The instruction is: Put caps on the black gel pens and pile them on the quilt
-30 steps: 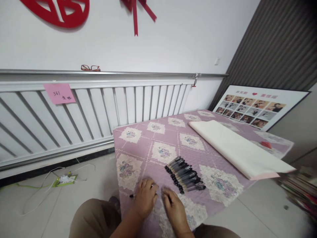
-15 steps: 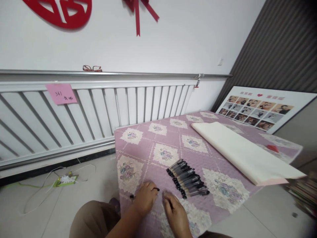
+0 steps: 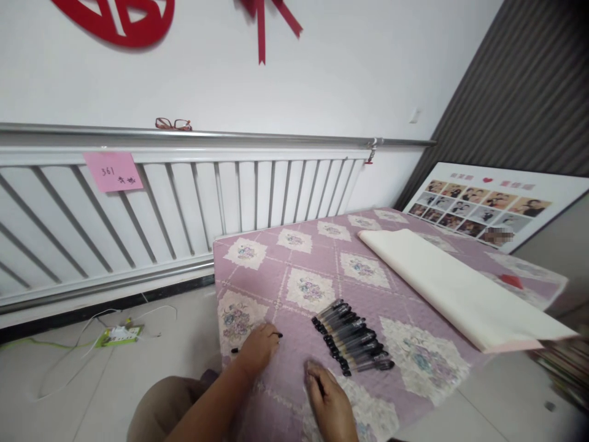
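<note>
My left hand [image 3: 261, 347] is closed over a pen [image 3: 279, 335] at the near left part of the table. One dark end shows past the fingertips, and a black tip shows on the hand's other side; the middle is hidden beneath the hand. My right hand [image 3: 330, 400] rests by the near edge with its fingers loosely curled, and nothing shows between thumb and fingers. A row of several clear-barrelled pens with black caps [image 3: 353, 337] lies side by side just beyond my right hand, apart from it.
A purple flowered cloth covers the table [image 3: 271, 276]. A long cream sheet with a folded edge [image 3: 442, 279] lies to the right, near a red piece [image 3: 510, 280]. A photo board [image 3: 488, 196] leans behind. A radiator [image 3: 257, 190] lines the wall; a power strip [image 3: 120, 335] is on the floor.
My left hand has moved a little left and away from me with the pen, widening the gap to my right hand. My right hand stays almost where it was.
</note>
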### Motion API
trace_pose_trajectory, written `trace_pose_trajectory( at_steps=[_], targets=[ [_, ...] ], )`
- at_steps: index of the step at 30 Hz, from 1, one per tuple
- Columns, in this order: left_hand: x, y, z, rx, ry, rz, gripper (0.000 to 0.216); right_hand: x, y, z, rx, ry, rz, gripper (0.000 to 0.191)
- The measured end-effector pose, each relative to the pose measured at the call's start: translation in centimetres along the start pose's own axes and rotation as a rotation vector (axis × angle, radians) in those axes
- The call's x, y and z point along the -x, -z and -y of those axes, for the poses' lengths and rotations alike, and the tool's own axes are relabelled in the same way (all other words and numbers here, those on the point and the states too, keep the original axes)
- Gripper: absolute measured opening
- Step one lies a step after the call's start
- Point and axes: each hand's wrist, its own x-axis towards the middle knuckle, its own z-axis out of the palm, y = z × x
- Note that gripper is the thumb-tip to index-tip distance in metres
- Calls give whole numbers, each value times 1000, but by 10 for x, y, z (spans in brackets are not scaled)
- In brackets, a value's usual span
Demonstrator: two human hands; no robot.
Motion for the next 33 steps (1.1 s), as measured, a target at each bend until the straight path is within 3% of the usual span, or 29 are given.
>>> trace_pose_trajectory(
  at_steps=[8,16,21,25,27,31,33],
  targets=[
    [-14,13,15,-38,49,13,22,1,1,2,9,-17,-9,25],
    [5,32,7,8,62,31,11,-1,2,5,0,-28,-15,25],
    [18,45,10,74,53,28,37,-1,2,4,7,-23,-9,25],
    [38,51,21,103,148,-11,59,0,0,1,8,-16,-6,26],
    [53,52,27,78,213,-44,54,0,-1,-1,15,-17,-6,26],
    [75,52,32,46,315,-49,14,0,-2,-2,25,-24,-2,27],
    [76,51,29,41,324,-26,13,-1,-1,-1,20,-29,-1,27]
  ],
)
